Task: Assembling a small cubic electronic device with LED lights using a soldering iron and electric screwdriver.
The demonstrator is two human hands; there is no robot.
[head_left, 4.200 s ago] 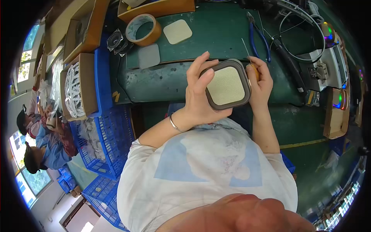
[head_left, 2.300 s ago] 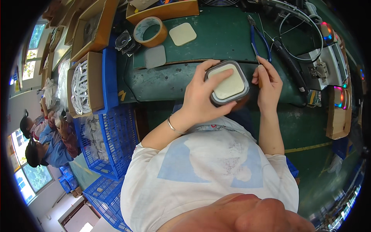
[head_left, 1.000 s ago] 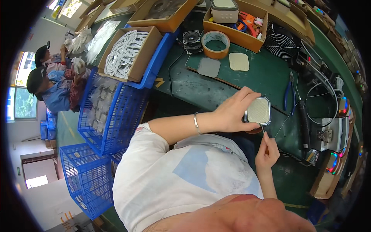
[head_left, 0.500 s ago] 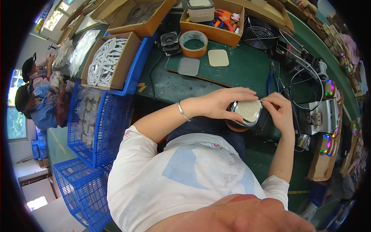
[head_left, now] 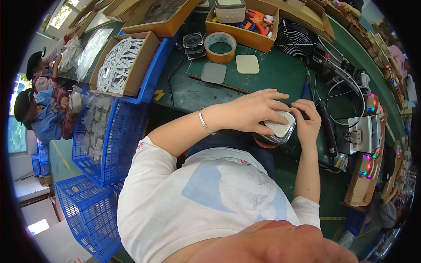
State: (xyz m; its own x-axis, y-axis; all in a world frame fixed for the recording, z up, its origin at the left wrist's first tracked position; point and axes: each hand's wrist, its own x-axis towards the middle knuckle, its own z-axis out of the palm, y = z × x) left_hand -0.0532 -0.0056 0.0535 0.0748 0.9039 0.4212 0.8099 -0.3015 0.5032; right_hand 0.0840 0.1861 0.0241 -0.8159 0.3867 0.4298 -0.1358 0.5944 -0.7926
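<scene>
Clearly, the left side holds a blue crate (head_left: 117, 147), with a cardboard box of white cables (head_left: 144, 65) beyond it; further right on the table lie a small speaker (head_left: 193, 44), a grey pad (head_left: 213, 73), a roll of tape (head_left: 220, 56) and a cream pad (head_left: 248, 64). The person's left hand (head_left: 259, 112) curls over a square box (head_left: 283, 129), fingers on its cream face, thumb at its near left edge. The box sits between both hands, tilted, near the person's lap. It looks light and stiff; its shiny rim may be slippery and its face may dent, so the side walls seem the safest hold. The right hand (head_left: 308, 121) has its fingertips bent together at the box's far right corner; whether they pinch anything is hidden. Right of it lie blue pliers (head_left: 305, 91) and a black handle (head_left: 328, 129).
</scene>
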